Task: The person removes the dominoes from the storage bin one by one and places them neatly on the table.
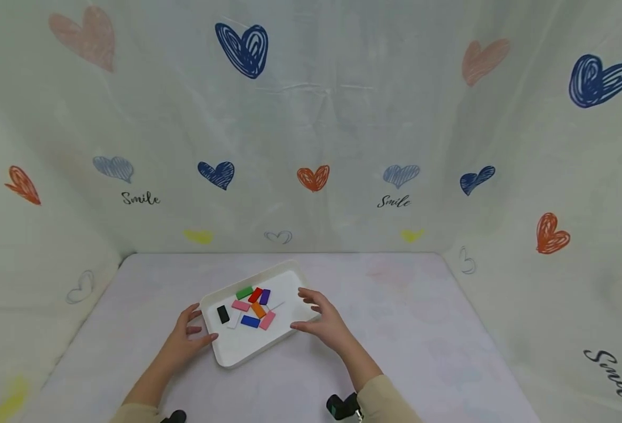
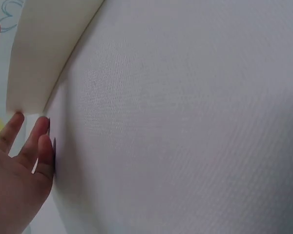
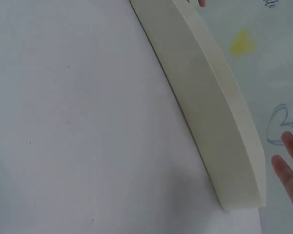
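Note:
A white shallow tray (image 1: 242, 348) lies slantwise on the table, and its outer wall (image 2: 51, 48) shows large in the left wrist view. Several small rectangular blocks are inside: a black block (image 1: 223, 314), a green block (image 1: 244, 292), a blue block (image 1: 250, 321), an orange block (image 1: 258, 309) and others in red, purple, pink and white. My left hand (image 1: 185, 341) is at the tray's left end, fingers loosely bent, fingertips at its rim. Around the right end my right hand (image 1: 328, 325) is spread, holding nothing; in the right wrist view its fingers (image 3: 283, 168) stand apart from the tray.
The white table (image 1: 406, 341) stretches out on both sides of the tray. Behind and beside it hangs a pale curtain (image 1: 343, 129) printed with hearts and lettering. Dark devices (image 1: 341, 406) are worn at the wrists.

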A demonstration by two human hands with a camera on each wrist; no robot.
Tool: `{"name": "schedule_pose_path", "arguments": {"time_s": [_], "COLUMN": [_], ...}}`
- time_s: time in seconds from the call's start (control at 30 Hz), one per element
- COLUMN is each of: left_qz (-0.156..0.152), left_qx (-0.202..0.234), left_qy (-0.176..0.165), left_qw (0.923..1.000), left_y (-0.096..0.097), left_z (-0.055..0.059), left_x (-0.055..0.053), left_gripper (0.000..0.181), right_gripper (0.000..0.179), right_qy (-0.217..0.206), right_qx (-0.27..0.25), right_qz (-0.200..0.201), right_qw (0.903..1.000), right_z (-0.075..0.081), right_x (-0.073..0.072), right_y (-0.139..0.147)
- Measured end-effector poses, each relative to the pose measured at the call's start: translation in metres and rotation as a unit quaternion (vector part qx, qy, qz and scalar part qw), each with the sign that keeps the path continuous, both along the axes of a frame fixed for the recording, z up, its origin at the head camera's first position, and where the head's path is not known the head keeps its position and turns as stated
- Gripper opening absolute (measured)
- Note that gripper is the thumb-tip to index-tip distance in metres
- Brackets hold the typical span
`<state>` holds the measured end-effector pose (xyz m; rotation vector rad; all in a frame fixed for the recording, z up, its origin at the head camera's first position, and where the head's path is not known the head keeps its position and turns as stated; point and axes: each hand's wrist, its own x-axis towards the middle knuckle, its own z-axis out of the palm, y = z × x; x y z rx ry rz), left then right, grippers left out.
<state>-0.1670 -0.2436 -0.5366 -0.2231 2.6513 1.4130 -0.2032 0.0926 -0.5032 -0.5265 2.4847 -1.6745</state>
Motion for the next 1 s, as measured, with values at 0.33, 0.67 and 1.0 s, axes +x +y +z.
{"name": "schedule_pose_path", "arguments": {"time_s": [0.33,0.67,1.0], "left_qz": [-0.021,-0.02,-0.017], "left_qx": [0.041,0.032,0.018], "left_qy": [-0.01,-0.017,-0.015], "left_qw": [0.9989,0.9992,0.9996], "left_y": [-0.005,-0.004,-0.003], "left_z": [-0.011,-0.02,-0.016], "left_x": [-0.001,-0.001,0.001], "left_gripper": [0.104,0.113,0.111], "right_gripper": [0.06,0.046,0.037], "right_qy": [-0.041,-0.115,-0.139], "right_qx": [-0.021,0.027,0.099], "right_qz": [0.009,0.064,0.134], "right_qw": [0.9989,0.9909,0.9762], "right_z": [-0.009,-0.013,-0.018], "right_x": [-0.021,-0.042,-0.056], "right_y": [-0.035,-0.052,-0.06]}}
